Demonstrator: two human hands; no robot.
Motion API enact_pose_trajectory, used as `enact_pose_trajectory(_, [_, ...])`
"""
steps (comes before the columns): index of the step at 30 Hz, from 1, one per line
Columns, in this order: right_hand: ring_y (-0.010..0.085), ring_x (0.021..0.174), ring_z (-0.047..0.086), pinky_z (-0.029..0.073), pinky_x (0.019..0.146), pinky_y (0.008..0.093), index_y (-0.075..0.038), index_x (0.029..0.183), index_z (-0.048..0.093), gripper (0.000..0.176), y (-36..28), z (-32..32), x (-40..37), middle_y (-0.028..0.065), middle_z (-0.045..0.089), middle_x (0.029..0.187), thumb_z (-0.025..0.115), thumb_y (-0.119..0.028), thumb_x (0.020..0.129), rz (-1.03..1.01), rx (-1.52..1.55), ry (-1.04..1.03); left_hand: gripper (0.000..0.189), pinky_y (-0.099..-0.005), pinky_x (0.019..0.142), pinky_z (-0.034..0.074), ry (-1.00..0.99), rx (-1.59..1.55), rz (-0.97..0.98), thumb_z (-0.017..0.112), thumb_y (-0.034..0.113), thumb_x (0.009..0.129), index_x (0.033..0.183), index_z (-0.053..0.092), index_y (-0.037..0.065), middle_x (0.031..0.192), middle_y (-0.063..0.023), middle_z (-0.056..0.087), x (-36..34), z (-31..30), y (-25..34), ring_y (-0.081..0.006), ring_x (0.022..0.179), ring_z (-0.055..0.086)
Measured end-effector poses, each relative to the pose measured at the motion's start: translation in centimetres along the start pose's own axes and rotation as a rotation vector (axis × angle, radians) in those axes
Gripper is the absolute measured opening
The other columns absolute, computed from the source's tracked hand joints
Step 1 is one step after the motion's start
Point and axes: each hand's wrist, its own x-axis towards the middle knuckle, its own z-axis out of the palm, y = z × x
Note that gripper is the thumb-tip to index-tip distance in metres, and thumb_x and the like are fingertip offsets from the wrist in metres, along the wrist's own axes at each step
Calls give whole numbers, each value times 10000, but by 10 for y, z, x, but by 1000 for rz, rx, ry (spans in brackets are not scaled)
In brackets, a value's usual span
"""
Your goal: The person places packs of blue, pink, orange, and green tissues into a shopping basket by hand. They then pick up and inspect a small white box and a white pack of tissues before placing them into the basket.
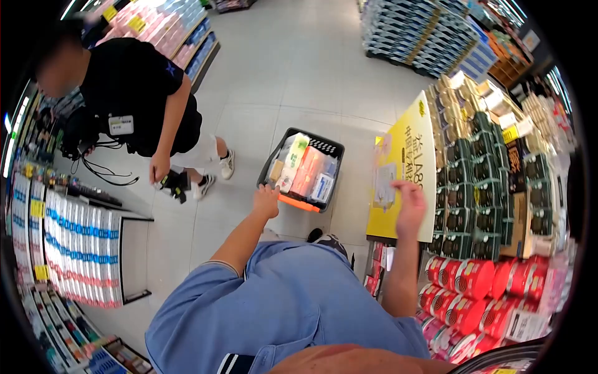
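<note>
A dark grey shopping basket [341,153] with an orange handle [300,204] is on the floor in front of me. My left hand [266,201] is at its near left corner, fingers curled at the rim beside the handle; the exact grip is partly hidden. Inside lie a white and green pack [294,157], an orange pack [306,172], a blue and white box [322,187] and other packaged goods. My right hand [410,206] is raised in front of a yellow sign board [398,143], fingers apart and slightly bent, with nothing visible in it.
A person in a black shirt [134,81] stands at the left holding a small black device [176,185]. Dark green packs [473,168] and red round tubs [461,277] are stacked at my right. Shelves with white boxes [81,249] stand at left; a blue pallet stack [417,34] is ahead.
</note>
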Motion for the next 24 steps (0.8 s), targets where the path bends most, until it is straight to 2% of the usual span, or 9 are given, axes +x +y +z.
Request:
enact_pose_trajectory(2, [315, 990, 606, 441, 926, 413, 14, 1112, 563, 327, -94, 8, 43, 196, 636, 1051, 439, -256, 974, -583, 312, -169, 665, -483, 967, 408, -14, -1, -20, 591, 204, 799, 1426, 379, 133, 1360, -212, 434, 10, -11, 5, -399, 1322, 373])
enact_pose_trajectory(4, [363, 1069, 546, 389, 953, 520, -19, 1164, 556, 531, -169, -4, 59, 242, 606, 1059, 435, -483, 934, -971, 272, -275, 663, -490, 974, 398, -10, 21, -25, 591, 208, 800, 1425, 382, 135, 1362, -211, 434, 32, -22, 4, -397, 1323, 373])
enact_pose_trajectory(7, [173, 953, 601, 441, 881, 465, -148, 1152, 604, 336, -214, -8, 65, 79, 655, 979, 604, -307, 856, -997, 768, -79, 678, -501, 986, 379, 31, 40, -7, 597, 211, 789, 1428, 381, 142, 1377, -205, 415, 70, -38, 11, -400, 1325, 365])
enact_pose_trajectory(10, [-2, 875, 491, 297, 931, 317, -255, 974, 626, 122, -264, 8, 75, -140, 575, 852, 531, -295, 908, -663, 303, -228, 730, -503, 969, 383, 98, 25, 20, 627, 215, 756, 1436, 374, 145, 1391, -212, 395, 99, -60, 14, -414, 1285, 379])
enact_pose_trajectory(13, [-2, 892, 463, 307, 899, 307, -212, 949, 615, 138, -242, -39, 100, -95, 546, 824, 522, -306, 909, -592, 230, -223, 833, -509, 970, 404, 61, 39, 58, 710, 321, 729, 1445, 336, 120, 1446, -233, 326, 135, -87, 16, -403, 1302, 353])
enact_pose_trajectory(19, [179, 965, 461, 375, 882, 353, -114, 1010, 476, 211, -261, 51, 153, -27, 474, 941, 432, -318, 975, -99, 176, -267, 811, -516, 918, 432, 78, 32, 197, 707, 285, 701, 1415, 376, 88, 1379, -265, 396, 217, -114, 21, -443, 1259, 404])
enact_pose_trajectory(21, [166, 806, 429, 275, 792, 396, -135, 851, 651, 323, -217, 81, 195, -40, 524, 734, 690, -359, 622, -917, 630, 51, 809, -503, 924, 428, 27, 63, 238, 709, 283, 696, 1409, 380, 84, 1360, -259, 413, 244, -129, 22, -431, 1254, 415])
enact_pose_trajectory(22, [147, 795, 426, 258, 783, 401, -161, 794, 632, 262, -220, 100, 203, -69, 529, 743, 719, -324, 609, -893, 343, 481, 809, -499, 915, 432, 25, 66, 263, 710, 286, 696, 1407, 381, 84, 1333, -248, 432, 255, -133, 22, -419, 1243, 428])
enact_pose_trajectory(24, [125, 717, 430, 312, 730, 354, -168, 742, 592, 200, -233, 130, 222, -45, 541, 775, 644, -359, 719, -862, 376, 572, 813, -488, 880, 446, 22, 100, 327, 719, 297, 694, 1401, 376, 86, 1257, -215, 476, 282, -143, 17, -385, 1197, 468])
